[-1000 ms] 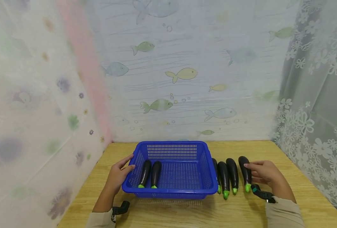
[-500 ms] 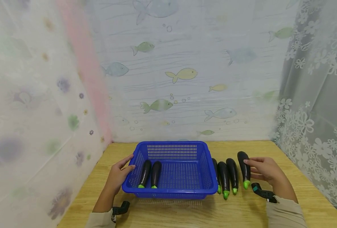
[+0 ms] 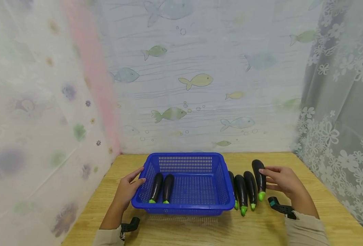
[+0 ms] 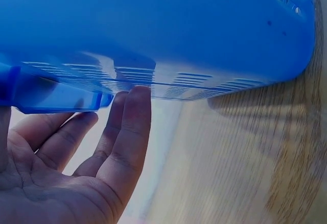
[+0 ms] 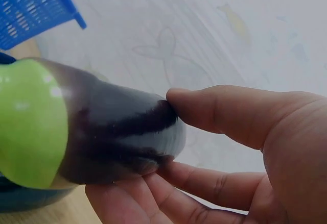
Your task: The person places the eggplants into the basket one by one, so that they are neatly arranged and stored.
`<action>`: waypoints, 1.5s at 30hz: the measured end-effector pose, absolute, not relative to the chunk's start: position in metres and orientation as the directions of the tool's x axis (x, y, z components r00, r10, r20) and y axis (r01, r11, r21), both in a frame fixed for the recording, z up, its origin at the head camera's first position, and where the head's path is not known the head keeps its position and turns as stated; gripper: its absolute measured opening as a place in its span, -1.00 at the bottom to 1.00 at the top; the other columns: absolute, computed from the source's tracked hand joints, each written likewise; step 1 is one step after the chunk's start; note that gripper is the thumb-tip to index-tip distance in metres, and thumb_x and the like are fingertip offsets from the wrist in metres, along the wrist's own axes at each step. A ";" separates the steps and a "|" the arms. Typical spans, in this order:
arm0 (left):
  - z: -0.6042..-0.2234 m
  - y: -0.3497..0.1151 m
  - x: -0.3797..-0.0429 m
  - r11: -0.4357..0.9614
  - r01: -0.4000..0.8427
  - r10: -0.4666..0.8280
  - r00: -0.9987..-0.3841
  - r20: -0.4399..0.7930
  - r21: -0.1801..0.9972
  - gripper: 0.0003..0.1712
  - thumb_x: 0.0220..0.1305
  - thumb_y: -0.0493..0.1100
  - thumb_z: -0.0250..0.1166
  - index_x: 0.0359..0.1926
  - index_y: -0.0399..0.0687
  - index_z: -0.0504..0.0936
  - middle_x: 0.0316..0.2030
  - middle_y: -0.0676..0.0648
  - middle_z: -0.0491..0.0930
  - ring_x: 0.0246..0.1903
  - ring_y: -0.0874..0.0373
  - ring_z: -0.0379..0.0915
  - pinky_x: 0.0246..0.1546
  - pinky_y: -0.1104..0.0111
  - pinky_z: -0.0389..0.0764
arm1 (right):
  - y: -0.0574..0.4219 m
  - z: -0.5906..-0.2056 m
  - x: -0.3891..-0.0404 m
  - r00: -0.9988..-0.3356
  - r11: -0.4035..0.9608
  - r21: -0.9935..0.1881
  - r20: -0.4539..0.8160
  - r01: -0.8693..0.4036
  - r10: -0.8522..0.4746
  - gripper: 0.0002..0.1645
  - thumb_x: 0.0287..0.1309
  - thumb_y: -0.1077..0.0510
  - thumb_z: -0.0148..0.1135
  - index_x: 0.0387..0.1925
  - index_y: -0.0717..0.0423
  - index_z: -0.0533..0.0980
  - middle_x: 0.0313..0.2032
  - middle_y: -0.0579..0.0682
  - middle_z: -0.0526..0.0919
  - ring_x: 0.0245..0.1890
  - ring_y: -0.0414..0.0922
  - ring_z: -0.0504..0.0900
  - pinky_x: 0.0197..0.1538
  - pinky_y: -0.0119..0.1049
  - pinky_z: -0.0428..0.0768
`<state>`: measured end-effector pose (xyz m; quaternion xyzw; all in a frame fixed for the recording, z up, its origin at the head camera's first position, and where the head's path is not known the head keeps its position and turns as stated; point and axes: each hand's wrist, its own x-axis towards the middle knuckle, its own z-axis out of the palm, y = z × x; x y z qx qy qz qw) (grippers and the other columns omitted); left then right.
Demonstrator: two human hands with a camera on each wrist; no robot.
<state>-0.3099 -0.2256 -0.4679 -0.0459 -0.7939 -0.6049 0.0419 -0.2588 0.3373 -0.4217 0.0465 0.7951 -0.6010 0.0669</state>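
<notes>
My right hand [image 3: 281,179] pinches a dark eggplant [image 3: 259,177] with a green stem cap between thumb and fingers. In the right wrist view this eggplant [image 5: 117,127] is tilted, its green end at the left. Several more eggplants [image 3: 241,193] lie side by side just left of it, along the basket's right side; the leftmost is partly hidden by the basket. My left hand [image 3: 129,186] holds the left rim of the blue plastic basket [image 3: 184,206]. From the left wrist, fingers [image 4: 130,132] touch the basket's outer wall. Two eggplants [image 3: 168,188] lie in the basket's left part.
A wood-grain table [image 3: 181,232] carries everything. Behind it hangs a fish-printed sheet [image 3: 199,102]. A flowered sheet [image 3: 46,136] closes the left side, and a lace curtain [image 3: 344,143] the right. A black wrist camera mount sits on each arm.
My right hand has raised the eggplant from the table and shifted it a little to the left, closer to the row. My left hand and the basket have stayed in place.
</notes>
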 end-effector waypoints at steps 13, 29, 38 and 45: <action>-0.466 -0.227 -0.309 0.271 0.137 0.035 -0.991 0.133 0.953 -0.39 0.25 0.01 0.29 0.32 0.20 0.39 0.40 -0.05 0.20 0.25 -0.20 0.31 0.00 0.00 0.57 | 0.312 -0.406 -0.265 -0.994 0.245 -0.963 -0.112 0.108 -0.002 0.07 0.14 -0.26 0.21 0.42 0.30 0.04 0.37 0.36 0.10 0.30 0.30 0.27 -0.01 -0.14 0.64; -0.460 -0.231 -0.313 0.352 0.167 0.083 -0.986 0.147 0.921 -0.36 0.23 0.02 0.30 0.32 0.14 0.37 0.40 -0.10 0.17 0.15 -0.26 0.42 -0.15 0.07 0.66 | 0.257 -0.379 -0.294 -0.997 0.288 -0.955 -0.080 0.072 -0.017 -0.10 0.12 -0.15 0.30 0.34 0.25 0.23 0.28 0.28 0.33 0.21 0.23 0.43 -0.06 -0.05 0.65; -0.448 -0.223 -0.309 0.427 0.163 0.097 -0.986 0.134 0.890 -0.35 0.30 -0.03 0.23 0.37 0.04 0.30 0.38 -0.14 0.22 0.11 -0.26 0.45 -0.13 0.02 0.65 | 0.216 -0.374 -0.309 -0.994 0.291 -0.954 -0.092 0.070 -0.060 -0.20 0.10 -0.06 0.34 0.27 0.24 0.31 0.22 0.25 0.39 0.14 0.23 0.48 -0.15 -0.07 0.68; -0.452 -0.219 -0.312 0.497 0.173 0.077 -0.985 0.155 0.850 -0.35 0.31 -0.09 0.19 0.39 0.03 0.26 0.33 -0.18 0.30 0.17 -0.20 0.40 0.01 -0.05 0.55 | 0.191 -0.378 -0.318 -0.989 0.270 -0.959 -0.115 0.085 -0.096 -0.25 0.07 0.00 0.37 0.23 0.24 0.35 0.20 0.23 0.39 0.09 0.21 0.53 -0.12 0.00 0.67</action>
